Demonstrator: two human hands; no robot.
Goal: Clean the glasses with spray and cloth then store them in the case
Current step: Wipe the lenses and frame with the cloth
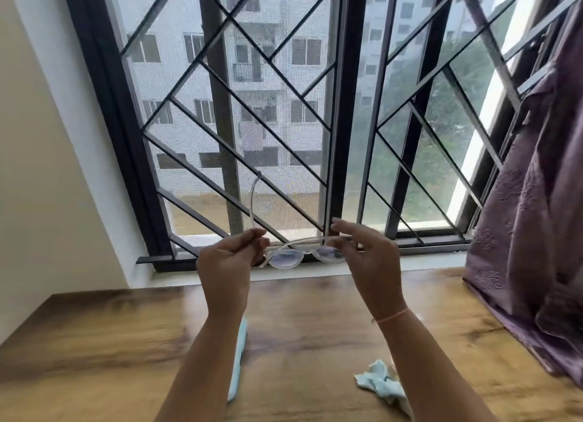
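Glasses [301, 255], head view: they are held in the air above the worktop [126, 342], in front of the window grille [220, 112], and touch nothing else. My left hand [232, 257] pinches one end of the frame, where an open temple [252, 200] rises upward. My right hand [369, 248] pinches the other end between thumb and fingertips; I cannot tell how that temple lies.

The cloth [381, 383] lies crumpled on the worktop near my right forearm. A pale blue object, probably the case [241, 342], is partly hidden by my left forearm. No spray is in view.

Step in hand, as I judge it: check the lenses against the daylight.
1. Grip only the frame ends.
2. Keep fingertips off both lenses.
3. Tilt slowly to reveal smears.
4. Fold one temple at a time before casing.
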